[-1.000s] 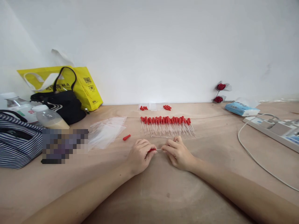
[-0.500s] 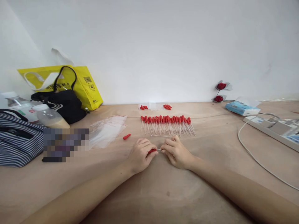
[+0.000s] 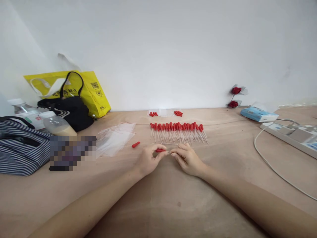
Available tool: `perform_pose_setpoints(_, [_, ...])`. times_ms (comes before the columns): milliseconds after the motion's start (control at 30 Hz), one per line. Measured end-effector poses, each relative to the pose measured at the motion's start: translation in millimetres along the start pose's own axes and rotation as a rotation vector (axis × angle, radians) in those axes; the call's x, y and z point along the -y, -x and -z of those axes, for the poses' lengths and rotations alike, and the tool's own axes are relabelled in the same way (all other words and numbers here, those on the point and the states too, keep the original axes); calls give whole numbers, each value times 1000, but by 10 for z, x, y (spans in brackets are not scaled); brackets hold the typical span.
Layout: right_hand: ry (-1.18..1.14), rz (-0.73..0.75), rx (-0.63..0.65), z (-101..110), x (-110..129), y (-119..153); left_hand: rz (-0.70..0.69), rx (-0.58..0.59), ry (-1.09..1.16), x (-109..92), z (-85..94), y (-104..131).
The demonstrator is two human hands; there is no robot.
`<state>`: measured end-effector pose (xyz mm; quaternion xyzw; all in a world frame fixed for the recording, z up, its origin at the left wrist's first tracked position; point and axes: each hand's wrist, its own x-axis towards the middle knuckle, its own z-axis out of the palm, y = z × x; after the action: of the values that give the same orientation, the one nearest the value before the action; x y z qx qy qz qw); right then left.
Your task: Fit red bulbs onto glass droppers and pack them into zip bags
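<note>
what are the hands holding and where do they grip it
The left hand pinches a red bulb around its sides; the right hand pinches the thin tube beside it.

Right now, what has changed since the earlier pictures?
The left hand and right hand moved slightly forward, toward the row of droppers, with the held bulb and thin tube. Nothing was taken up or let go. The row and loose bulb stayed put.
</note>
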<state>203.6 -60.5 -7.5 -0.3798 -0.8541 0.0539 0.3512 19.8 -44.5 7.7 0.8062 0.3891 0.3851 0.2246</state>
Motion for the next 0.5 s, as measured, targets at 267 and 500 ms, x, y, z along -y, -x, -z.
perform_pose_setpoints(267, [27, 38, 18, 45, 55, 16, 597, -295, 594, 36, 204, -361])
perform_pose_setpoints(500, [96, 45, -4, 34, 14, 49, 656, -161, 256, 465, 467, -1067])
